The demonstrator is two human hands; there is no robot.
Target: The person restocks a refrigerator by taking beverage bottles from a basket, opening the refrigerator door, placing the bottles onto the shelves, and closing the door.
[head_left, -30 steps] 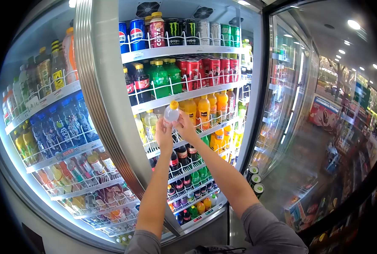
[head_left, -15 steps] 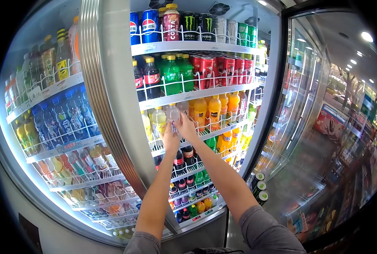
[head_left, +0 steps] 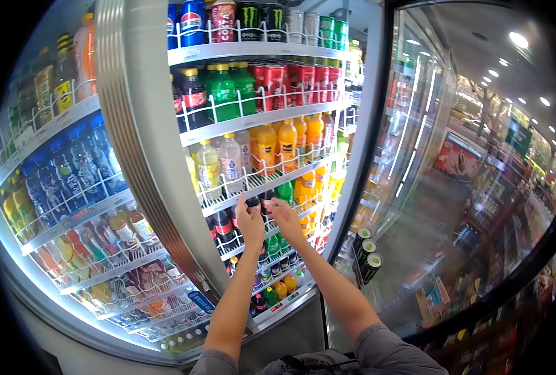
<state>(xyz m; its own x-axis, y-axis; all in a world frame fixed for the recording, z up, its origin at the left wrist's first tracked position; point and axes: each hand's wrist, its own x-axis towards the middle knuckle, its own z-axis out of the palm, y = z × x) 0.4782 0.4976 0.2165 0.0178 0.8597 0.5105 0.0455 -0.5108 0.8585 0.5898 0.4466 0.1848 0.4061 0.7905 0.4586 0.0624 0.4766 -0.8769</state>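
Note:
A clear bottle with a yellow cap (head_left: 230, 161) stands upright on the third shelf, behind the white wire rail, between a pale yellow bottle (head_left: 208, 167) and orange juice bottles (head_left: 287, 145). Below it, my left hand (head_left: 250, 220) is raised in front of the shelf edge (head_left: 228, 201) with nothing in it, its fingers apart. My right hand (head_left: 285, 220) is beside it, fingers spread and slightly curled, also holding nothing. Both hands partly cover dark bottles on the shelf below.
Red cans (head_left: 268, 84) and green bottles (head_left: 220, 94) fill the shelf above. A metal door frame (head_left: 128, 125) stands at the left. The open glass door (head_left: 409, 162) is at the right, with several black and green cans (head_left: 370, 265) near its lower part.
Both hands have let go of the clear bottle, which now stands on the shelf, and have drawn down and away from it. The view has shifted too.

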